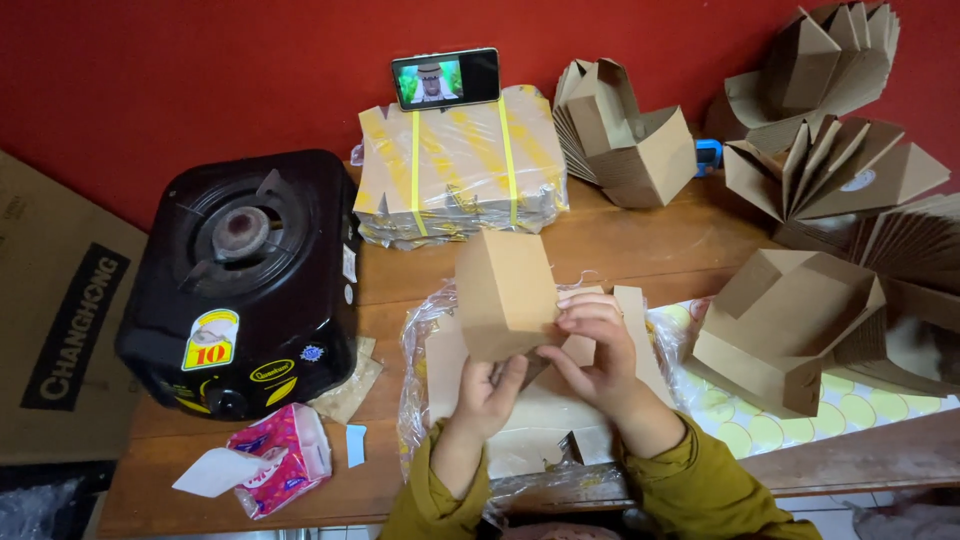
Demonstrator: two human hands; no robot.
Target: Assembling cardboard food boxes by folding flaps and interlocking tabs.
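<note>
1. Above the plastic-wrapped stack of flat blanks (540, 400) on the counter (660, 250), both my hands pinch one half-folded brown cardboard box (505, 292), raised so its flaps hang free.
2. My left hand (490, 392) supports underneath; my right hand (592, 345) clamps the side flap.
3. Finished boxes (790, 335) pile rightward.
4. My palms hide the bottom fold.

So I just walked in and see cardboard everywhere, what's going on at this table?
A person is folding a brown cardboard box with both bare hands: the left hand supports it from below and the right hand presses a flap at its side. Under the hands lies a stack of flat blanks in clear plastic. Folded boxes pile up to the right, a strapped bundle and a black stove sit behind.
</note>
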